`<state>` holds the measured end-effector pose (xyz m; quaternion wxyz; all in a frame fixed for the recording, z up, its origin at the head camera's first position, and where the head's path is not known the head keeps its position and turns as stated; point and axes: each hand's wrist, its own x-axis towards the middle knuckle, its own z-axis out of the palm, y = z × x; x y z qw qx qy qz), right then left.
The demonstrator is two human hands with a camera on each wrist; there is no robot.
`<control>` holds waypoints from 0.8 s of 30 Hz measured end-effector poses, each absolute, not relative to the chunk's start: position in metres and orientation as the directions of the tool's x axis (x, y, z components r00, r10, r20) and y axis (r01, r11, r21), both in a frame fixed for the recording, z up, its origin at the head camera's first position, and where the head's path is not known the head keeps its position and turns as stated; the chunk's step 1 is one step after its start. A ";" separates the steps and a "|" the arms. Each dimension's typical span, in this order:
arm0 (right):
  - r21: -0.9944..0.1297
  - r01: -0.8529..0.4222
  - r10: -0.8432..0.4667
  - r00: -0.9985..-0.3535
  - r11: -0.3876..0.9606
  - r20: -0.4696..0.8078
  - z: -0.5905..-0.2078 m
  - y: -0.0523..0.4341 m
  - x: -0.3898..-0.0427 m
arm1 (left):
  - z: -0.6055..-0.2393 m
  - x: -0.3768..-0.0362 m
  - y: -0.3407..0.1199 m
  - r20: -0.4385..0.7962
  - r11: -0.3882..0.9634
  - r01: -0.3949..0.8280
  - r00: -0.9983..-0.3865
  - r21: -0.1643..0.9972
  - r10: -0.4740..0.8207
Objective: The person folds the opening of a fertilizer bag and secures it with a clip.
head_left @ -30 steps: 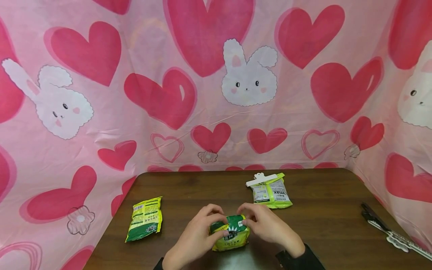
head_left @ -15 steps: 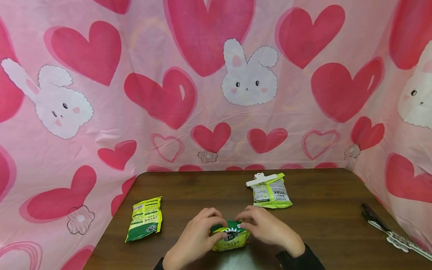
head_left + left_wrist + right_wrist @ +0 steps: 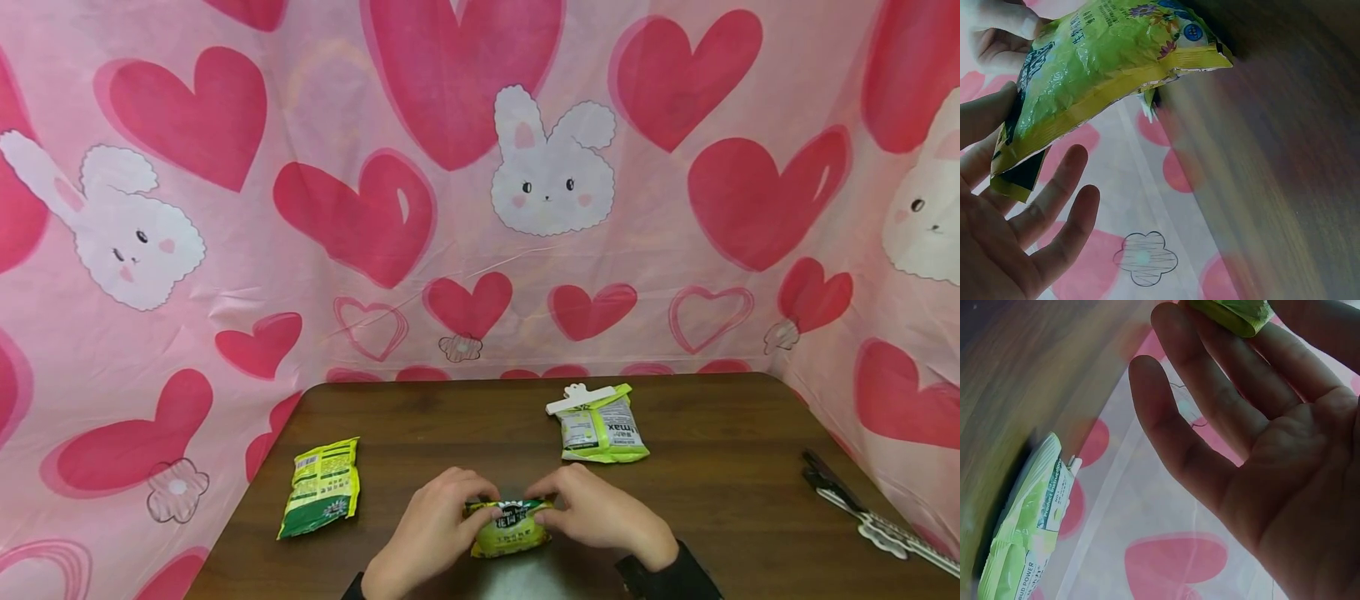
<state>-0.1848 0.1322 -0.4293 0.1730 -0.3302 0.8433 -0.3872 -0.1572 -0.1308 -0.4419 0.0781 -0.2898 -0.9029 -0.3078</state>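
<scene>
While both hands pinch it: green-yellow snack packet (image 3: 509, 527), top folded.

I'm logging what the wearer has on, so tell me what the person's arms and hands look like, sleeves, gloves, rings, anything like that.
Both hands are bare: the left hand and the right hand show no gloves, and no rings show on the fingers in the wrist views. A dark, black-looking sleeve ends in a cuff at the right wrist. Only a sliver of dark sleeve shows at the left wrist, at the bottom edge of the head view. No watch or markings show.
</scene>
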 end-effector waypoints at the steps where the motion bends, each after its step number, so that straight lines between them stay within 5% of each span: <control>1: -0.764 -0.423 -0.690 -0.723 0.487 -0.040 -0.429 0.132 -0.185 | -0.442 -0.157 -0.131 0.316 0.642 0.568 -0.822 0.514 0.474; 24: -0.739 -0.483 -0.671 -0.740 0.469 0.058 -0.429 0.130 -0.185 | -0.439 -0.157 -0.131 0.279 0.632 0.552 -0.829 0.544 0.484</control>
